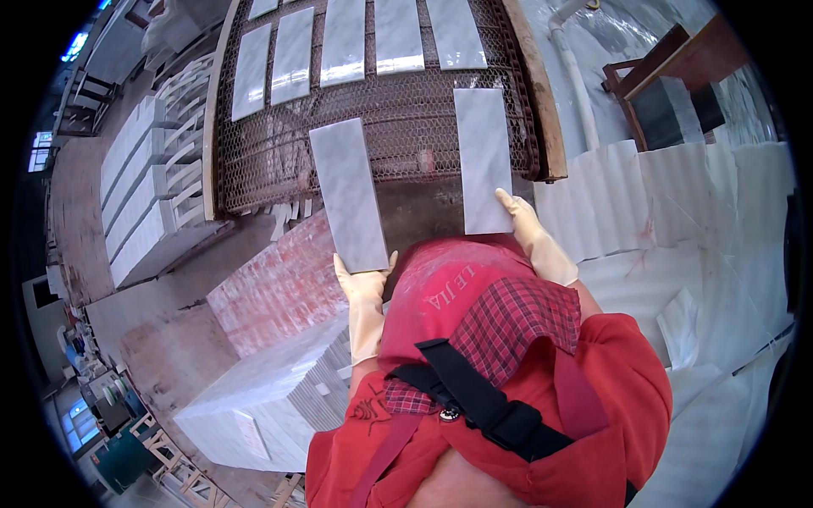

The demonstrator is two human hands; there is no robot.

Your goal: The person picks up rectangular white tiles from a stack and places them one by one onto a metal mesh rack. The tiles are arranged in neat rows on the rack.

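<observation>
My left hand (364, 288), in a pale rubber glove, grips the near end of a grey marble tile (347, 195) that reaches out over the edge of a rusty wire-mesh conveyor (406, 127). My right hand (529, 233), gloved the same way, holds the near corner of a second marble tile (484, 161) whose far end lies over the mesh. Several more tiles (343, 42) lie in a row farther along the belt.
A stack of upright tiles (271, 381) and a reddish stack (275, 288) stand at my lower left. White tile rows (144, 186) sit in racks to the left. Ribbed white stacks (669, 212) fill the right side. A pipe (576, 76) runs beside the conveyor.
</observation>
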